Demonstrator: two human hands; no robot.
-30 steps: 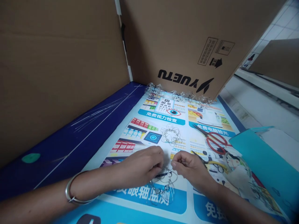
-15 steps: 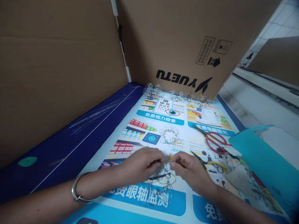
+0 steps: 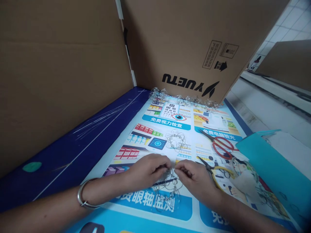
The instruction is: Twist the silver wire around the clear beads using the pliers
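Note:
Between my hands hangs a loop of bent silver wire with clear beads (image 3: 173, 194), shaped like petals, low over the printed sheet (image 3: 155, 174). My left hand (image 3: 154, 168), with a silver bangle on its wrist, pinches the upper left of this beaded wire ornament. My right hand (image 3: 190, 174) is closed at the ornament's upper right, thumb against forefinger; the exact bit of wire in its fingertips is too fine to see. Just beyond my hands lies a finished-looking ring of wire petals and beads (image 3: 175, 140), flat on the sheet.
Red-handled scissors (image 3: 222, 147) and yellow-handled pliers (image 3: 216, 170) lie to the right, beside a clear plastic bag (image 3: 250, 187) and a turquoise box (image 3: 274, 168). More wire ornaments (image 3: 184, 100) line the foot of a cardboard wall (image 3: 189, 42). Loose wires (image 3: 104, 118) lie on the left.
My right hand has moved slightly left, so its fingertips are closer to my left hand. The left hand keeps its pinch on the beaded wire ornament.

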